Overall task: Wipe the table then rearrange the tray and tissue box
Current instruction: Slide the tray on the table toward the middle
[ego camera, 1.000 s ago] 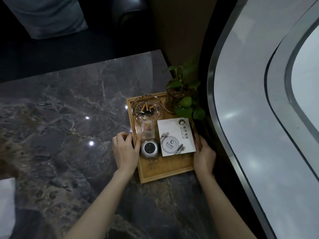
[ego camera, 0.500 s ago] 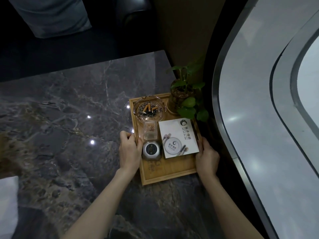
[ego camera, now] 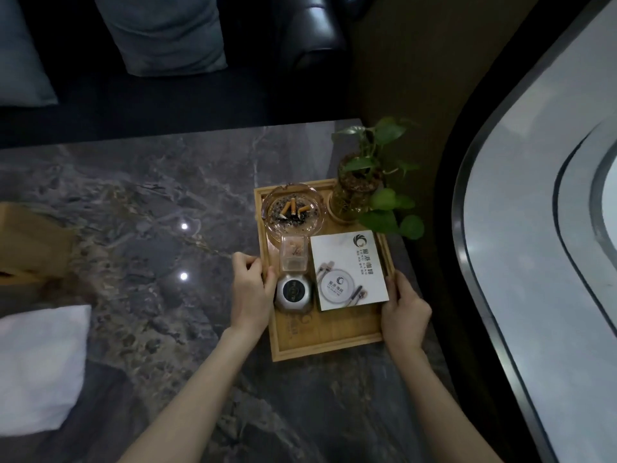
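A wooden tray (ego camera: 329, 342) lies near the right edge of the dark marble table (ego camera: 143, 202). My left hand (ego camera: 250, 295) grips its left rim and my right hand (ego camera: 405, 312) grips its right rim. On the tray stand a glass ashtray (ego camera: 293, 212) with cigarette butts, a small clear box (ego camera: 293, 253), a round silver gadget (ego camera: 293, 292), a white card (ego camera: 349, 270) and a potted green plant (ego camera: 359, 188). A wooden tissue box (ego camera: 31, 243) shows at the left edge, partly cut off. A white cloth (ego camera: 40, 365) lies on the table's near left.
A dark sofa with grey cushions (ego camera: 167, 35) stands beyond the table's far edge. A curved pale wall or window ledge (ego camera: 534, 262) runs close along the right side of the table, just past the tray.
The view has shifted, bringing the tissue box and more of the white cloth into sight at the left. Both hands stay on the tray's rims; the tray has barely moved.
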The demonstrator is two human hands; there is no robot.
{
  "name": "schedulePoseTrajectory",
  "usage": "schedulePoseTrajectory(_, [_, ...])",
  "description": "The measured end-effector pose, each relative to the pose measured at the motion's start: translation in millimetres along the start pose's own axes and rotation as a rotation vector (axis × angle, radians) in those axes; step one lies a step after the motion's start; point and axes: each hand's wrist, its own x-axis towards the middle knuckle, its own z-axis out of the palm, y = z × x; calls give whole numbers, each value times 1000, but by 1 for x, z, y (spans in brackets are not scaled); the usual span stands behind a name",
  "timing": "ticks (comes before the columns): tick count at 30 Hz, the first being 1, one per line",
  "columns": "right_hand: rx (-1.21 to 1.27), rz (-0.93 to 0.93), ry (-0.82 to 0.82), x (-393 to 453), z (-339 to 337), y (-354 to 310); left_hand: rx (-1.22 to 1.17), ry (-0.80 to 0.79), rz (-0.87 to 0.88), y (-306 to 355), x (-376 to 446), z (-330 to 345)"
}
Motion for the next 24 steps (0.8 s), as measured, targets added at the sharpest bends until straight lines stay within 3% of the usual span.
schedulePoseTrajectory(7, [-20,-70,-3,-33,28,-47,-4,60,-64,-37,-9,-57])
schedulePoseTrajectory(24, [2,28,-40,-125,98,-124,228,-8,-123,-137,-22,-150])
